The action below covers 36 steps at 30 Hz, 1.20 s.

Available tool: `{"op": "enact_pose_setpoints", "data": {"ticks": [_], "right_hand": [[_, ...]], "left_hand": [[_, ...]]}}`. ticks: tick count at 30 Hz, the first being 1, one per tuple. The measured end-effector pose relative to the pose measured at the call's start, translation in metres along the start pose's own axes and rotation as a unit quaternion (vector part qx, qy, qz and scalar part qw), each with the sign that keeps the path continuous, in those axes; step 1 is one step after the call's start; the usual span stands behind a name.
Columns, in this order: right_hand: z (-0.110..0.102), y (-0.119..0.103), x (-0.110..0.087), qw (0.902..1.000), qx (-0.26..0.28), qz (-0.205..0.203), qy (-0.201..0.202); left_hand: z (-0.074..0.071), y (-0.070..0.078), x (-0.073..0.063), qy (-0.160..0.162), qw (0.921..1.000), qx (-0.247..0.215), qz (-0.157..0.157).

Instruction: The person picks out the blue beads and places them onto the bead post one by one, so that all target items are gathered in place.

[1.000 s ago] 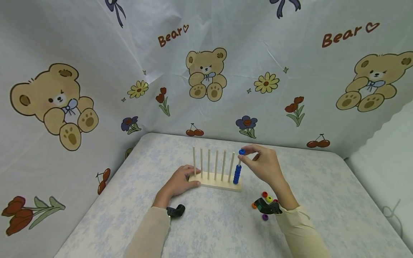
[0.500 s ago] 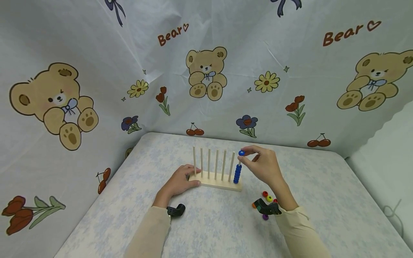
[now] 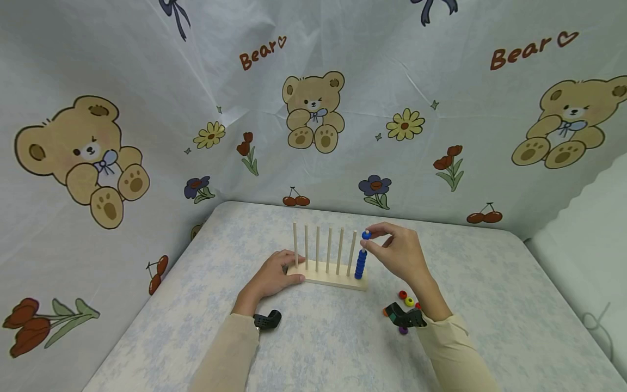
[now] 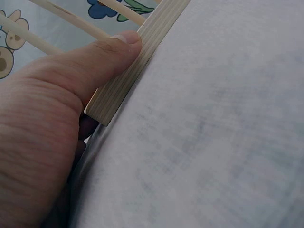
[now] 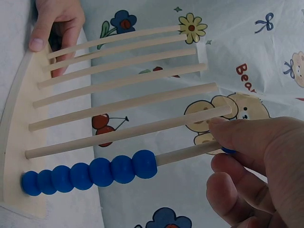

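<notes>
A wooden peg stand (image 3: 327, 279) with a row of upright pegs stands on the table. My left hand (image 3: 274, 276) grips the left end of its base; in the left wrist view the thumb (image 4: 126, 45) lies along the front edge. Several blue beads (image 5: 99, 172) are stacked at the bottom of the rightmost peg, and the other pegs are bare. At that peg's top, my right hand (image 3: 399, 247) pinches another blue bead (image 3: 366, 235), whose hole is around the tip. In the right wrist view, the fingers mostly hide this bead (image 5: 228, 150).
Loose beads lie near my right wrist: a red bead (image 3: 403, 294), a yellow bead (image 3: 409, 301), a purple bead (image 3: 403, 330) and an orange one, partly hidden by the black wrist camera (image 3: 405, 316). A bear-print cloth (image 3: 362, 109) hangs behind the table.
My right hand has lowered the blue bead slightly, and the peg's tip now shows through its hole. The left hand and the stand have stayed still.
</notes>
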State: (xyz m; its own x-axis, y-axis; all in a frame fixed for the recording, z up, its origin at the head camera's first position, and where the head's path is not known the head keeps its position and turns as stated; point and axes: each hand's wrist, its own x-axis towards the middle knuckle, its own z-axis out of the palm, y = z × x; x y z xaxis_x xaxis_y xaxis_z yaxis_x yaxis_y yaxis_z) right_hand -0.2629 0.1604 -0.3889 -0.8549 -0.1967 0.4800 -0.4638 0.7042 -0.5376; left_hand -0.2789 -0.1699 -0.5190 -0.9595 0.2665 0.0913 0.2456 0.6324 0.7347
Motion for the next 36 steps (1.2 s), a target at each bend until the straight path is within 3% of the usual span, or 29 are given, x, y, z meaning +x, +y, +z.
{"op": "enact_pose_setpoints", "data": {"ticks": [23, 36], "right_hand": [[-0.009, 0.002, -0.011, 0.9996, -0.017, 0.015, 0.019], [-0.013, 0.014, -0.026, 0.9985, -0.029, 0.038, 0.029]], "left_hand": [[0.001, -0.001, 0.0, -0.003, 0.9999, 0.006, -0.008], [0.001, 0.0, 0.0, -0.003, 1.0, -0.001, -0.006]]}}
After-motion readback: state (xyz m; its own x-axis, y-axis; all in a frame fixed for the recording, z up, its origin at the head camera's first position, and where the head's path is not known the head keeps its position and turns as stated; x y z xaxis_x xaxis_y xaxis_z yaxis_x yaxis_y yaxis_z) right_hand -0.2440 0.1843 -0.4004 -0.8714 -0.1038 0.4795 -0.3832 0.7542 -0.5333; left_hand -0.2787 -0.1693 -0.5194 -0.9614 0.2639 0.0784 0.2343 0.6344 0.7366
